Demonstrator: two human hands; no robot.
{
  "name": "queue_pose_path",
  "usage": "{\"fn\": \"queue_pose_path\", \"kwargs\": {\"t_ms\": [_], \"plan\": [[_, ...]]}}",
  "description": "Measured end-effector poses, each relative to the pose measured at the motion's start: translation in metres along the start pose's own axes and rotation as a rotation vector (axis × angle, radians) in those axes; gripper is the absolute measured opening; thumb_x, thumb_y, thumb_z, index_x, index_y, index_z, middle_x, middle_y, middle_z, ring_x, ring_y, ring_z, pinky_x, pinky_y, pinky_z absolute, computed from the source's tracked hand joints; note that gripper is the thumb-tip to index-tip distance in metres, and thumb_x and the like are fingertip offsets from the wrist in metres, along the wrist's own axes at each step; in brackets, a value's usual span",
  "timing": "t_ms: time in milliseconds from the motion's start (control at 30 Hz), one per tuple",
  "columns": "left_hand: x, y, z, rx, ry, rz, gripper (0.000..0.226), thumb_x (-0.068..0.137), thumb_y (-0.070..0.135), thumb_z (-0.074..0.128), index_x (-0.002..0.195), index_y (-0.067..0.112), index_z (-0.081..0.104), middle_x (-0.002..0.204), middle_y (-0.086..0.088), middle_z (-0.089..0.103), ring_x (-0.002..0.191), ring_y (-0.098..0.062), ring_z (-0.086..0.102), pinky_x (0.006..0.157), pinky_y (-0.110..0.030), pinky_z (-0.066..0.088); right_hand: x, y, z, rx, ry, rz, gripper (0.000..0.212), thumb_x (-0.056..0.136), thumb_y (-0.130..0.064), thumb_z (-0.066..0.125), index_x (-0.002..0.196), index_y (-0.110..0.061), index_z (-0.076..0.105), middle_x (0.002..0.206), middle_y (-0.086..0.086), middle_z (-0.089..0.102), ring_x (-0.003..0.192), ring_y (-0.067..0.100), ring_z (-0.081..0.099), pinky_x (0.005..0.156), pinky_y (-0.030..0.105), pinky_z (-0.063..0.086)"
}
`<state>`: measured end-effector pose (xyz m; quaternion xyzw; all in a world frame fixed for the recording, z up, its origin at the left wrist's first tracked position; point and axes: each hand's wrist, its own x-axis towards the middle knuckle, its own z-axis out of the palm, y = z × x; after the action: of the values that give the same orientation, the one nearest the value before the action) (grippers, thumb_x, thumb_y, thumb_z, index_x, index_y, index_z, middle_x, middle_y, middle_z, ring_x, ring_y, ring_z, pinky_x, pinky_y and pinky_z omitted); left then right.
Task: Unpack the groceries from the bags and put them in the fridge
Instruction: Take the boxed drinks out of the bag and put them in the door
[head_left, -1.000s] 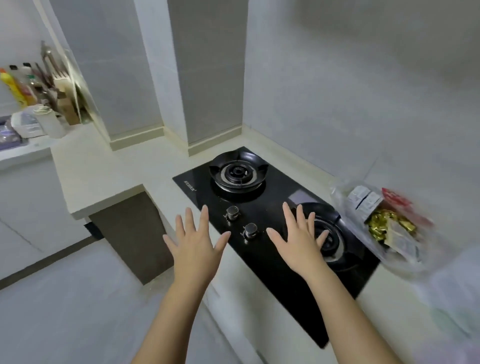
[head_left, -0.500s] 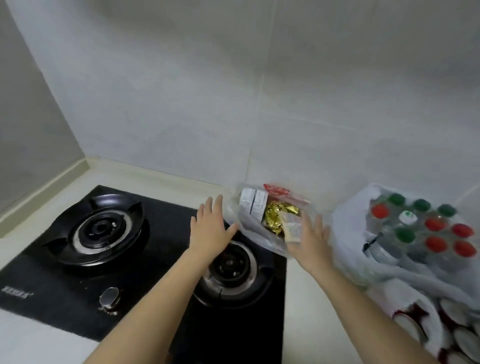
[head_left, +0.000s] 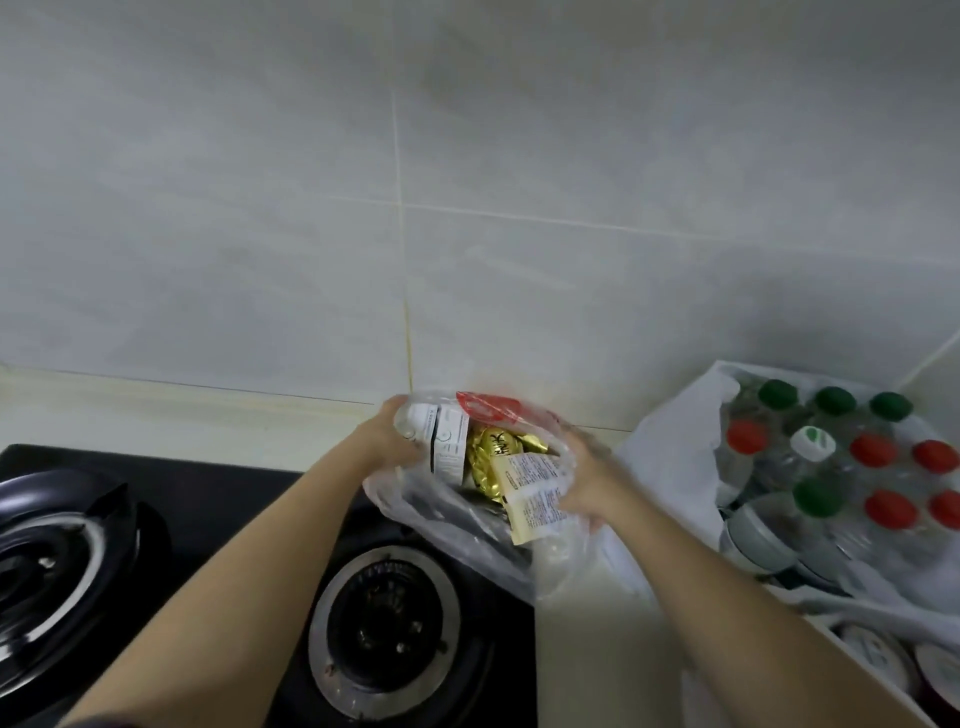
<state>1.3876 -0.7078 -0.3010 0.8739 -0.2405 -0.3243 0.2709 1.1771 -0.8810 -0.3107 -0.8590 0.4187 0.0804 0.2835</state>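
Nearest, the right burner (head_left: 384, 634) of a black gas hob (head_left: 208, 499) lies below the two forearms. Just beyond it, a clear plastic bag (head_left: 467, 535) sits over the hob's back right corner, held from both sides: the left hand (head_left: 387, 436) curls round its left rim, and the right hand (head_left: 587, 483) grips its right side, fingers bent against the plastic. Inside lie white boxes (head_left: 441, 441), gold foil packets (head_left: 485, 460) and a cream printed packet (head_left: 535, 493). Further right, a white bag (head_left: 670, 457) holds bottles (head_left: 872, 449) with green and red caps. Behind everything stands a tiled wall (head_left: 467, 208).
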Motion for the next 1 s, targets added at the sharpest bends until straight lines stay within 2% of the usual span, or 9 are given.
{"fn": "queue_pose_path", "kwargs": {"t_ms": [100, 167, 267, 367, 500, 600, 767, 867, 1000], "plan": [[0.008, -0.002, 0.010, 0.068, 0.104, 0.009, 0.056, 0.088, 0.010, 0.056, 0.140, 0.020, 0.038, 0.128, -0.013, 0.057, 0.114, -0.030, 0.053, 0.086, -0.029, 0.041, 0.003, -0.002, 0.003, -0.103, -0.085, 0.087, 0.080, 0.085, 0.006, 0.055, 0.150, -0.031, 0.027, 0.125, 0.011, 0.049, 0.066, 0.018, 0.057, 0.035, 0.021, 0.044], [0.009, -0.002, 0.010, 0.101, 0.197, -0.009, 0.039, 0.089, 0.007, 0.052, 0.128, 0.011, 0.051, 0.120, -0.012, 0.060, 0.111, -0.028, 0.054, 0.082, -0.027, 0.039, 0.003, -0.004, 0.000, -0.076, -0.100, 0.093, 0.049, 0.091, 0.005, 0.048, 0.135, -0.014, 0.049, 0.104, 0.010, 0.060, 0.060, 0.019, 0.057, 0.033, 0.019, 0.041], [0.010, -0.002, 0.004, 0.046, 0.249, -0.029, 0.023, 0.088, 0.003, 0.046, 0.105, 0.009, 0.061, 0.106, -0.011, 0.065, 0.101, -0.031, 0.061, 0.084, -0.032, 0.049, 0.007, -0.003, -0.014, -0.003, 0.050, 0.107, 0.028, 0.091, 0.002, 0.046, 0.108, -0.003, 0.067, 0.101, 0.015, 0.071, 0.085, 0.031, 0.069, 0.042, 0.015, 0.041], [0.010, 0.004, -0.007, -0.010, 0.327, 0.002, 0.030, 0.086, -0.005, 0.036, 0.089, 0.009, 0.063, 0.095, -0.012, 0.066, 0.093, -0.033, 0.063, 0.077, -0.034, 0.052, 0.009, -0.003, -0.029, 0.208, 0.220, 0.104, 0.022, 0.088, 0.001, 0.051, 0.095, 0.000, 0.071, 0.096, 0.018, 0.071, 0.092, 0.032, 0.067, 0.068, 0.027, 0.050], [0.000, 0.022, -0.014, 0.033, 0.365, 0.078, 0.032, 0.084, -0.009, 0.033, 0.085, 0.009, 0.059, 0.090, -0.008, 0.057, 0.086, -0.027, 0.052, 0.071, -0.028, 0.039, -0.002, -0.013, -0.048, 0.480, 0.340, 0.038, 0.037, 0.087, 0.004, 0.047, 0.062, -0.022, 0.055, 0.061, -0.001, 0.053, 0.062, 0.020, 0.052, 0.047, 0.021, 0.038], [-0.005, 0.028, -0.016, 0.009, 0.366, 0.085, 0.033, 0.084, -0.010, 0.032, 0.083, 0.009, 0.058, 0.089, -0.009, 0.057, 0.082, -0.028, 0.052, 0.068, -0.029, 0.041, -0.010, -0.021, -0.060, 0.614, 0.393, -0.046, 0.037, 0.086, 0.008, 0.044, 0.060, -0.017, 0.050, 0.059, -0.001, 0.046, 0.054, 0.011, 0.039, 0.041, 0.014, 0.027], [-0.012, 0.031, -0.023, -0.060, 0.400, 0.082, 0.034, 0.082, -0.011, 0.032, 0.071, 0.013, 0.054, 0.071, -0.005, 0.057, 0.078, -0.028, 0.057, 0.064, -0.027, 0.040, -0.021, -0.033, -0.070, 0.713, 0.434, -0.095, 0.039, 0.085, 0.009, 0.042, 0.058, -0.018, 0.035, 0.058, 0.000, 0.031, 0.054, 0.012, 0.028, 0.043, 0.021, 0.020], [-0.018, 0.040, -0.031, -0.090, 0.402, 0.109, 0.037, 0.081, -0.012, 0.032, 0.066, 0.016, 0.051, 0.063, -0.003, 0.056, 0.070, -0.027, 0.060, 0.055, -0.026, 0.038, -0.028, -0.042, -0.077, 0.811, 0.468, -0.099, 0.025, 0.084, 0.009, 0.040, 0.069, -0.010, 0.045, 0.065, 0.008, 0.034, 0.059, 0.014, 0.032, 0.045, 0.021, 0.022], [-0.030, 0.051, -0.039, -0.148, 0.376, 0.128, 0.037, 0.081, -0.011, 0.029, 0.066, 0.014, 0.052, 0.056, -0.006, 0.056, 0.051, -0.021, 0.058, 0.048, -0.023, 0.041, -0.043, -0.051, -0.087, 0.894, 0.483, -0.118, 0.023, 0.083, 0.009, 0.039, 0.074, -0.009, 0.050, 0.067, 0.007, 0.037, 0.062, 0.014, 0.033, 0.052, 0.025, 0.023]]}}
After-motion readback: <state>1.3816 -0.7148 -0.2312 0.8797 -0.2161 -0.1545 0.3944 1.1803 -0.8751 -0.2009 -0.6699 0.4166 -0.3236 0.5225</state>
